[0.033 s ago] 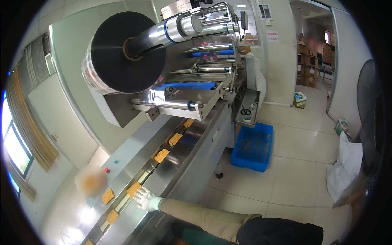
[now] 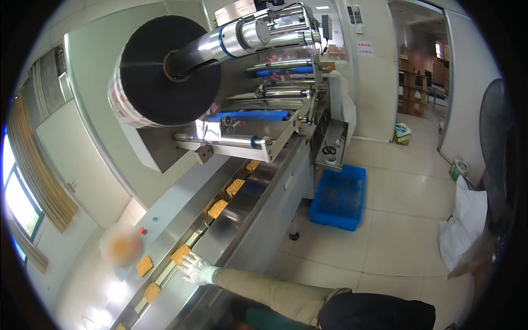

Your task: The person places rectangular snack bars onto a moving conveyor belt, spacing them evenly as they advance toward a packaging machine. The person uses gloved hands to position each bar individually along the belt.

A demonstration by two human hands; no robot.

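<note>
My right hand (image 2: pixel 195 269), in a white glove with a pale green cuff, reaches in from the lower right. Its fingers are stretched out and touch the near edge of a golden, crinkly noodle cake (image 2: pixel 180 254) in the conveyor channel (image 2: pixel 193 237). Further along, several more cakes sit spaced in the channel, among them one noodle cake (image 2: pixel 218 208) and a farther noodle cake (image 2: pixel 236 187). Nearer lies another noodle cake (image 2: pixel 152 292), while one noodle cake (image 2: pixel 144 267) rests outside the channel on its left ledge. My left hand is out of view.
Above the conveyor hangs a large dark film roll (image 2: pixel 168 99) on a metal shaft, beside several rollers (image 2: pixel 283 93). A red button (image 2: pixel 142 230) is on the left ledge, near a blurred round shape (image 2: pixel 122 247). On the floor right of the machine stands a blue crate (image 2: pixel 338 197).
</note>
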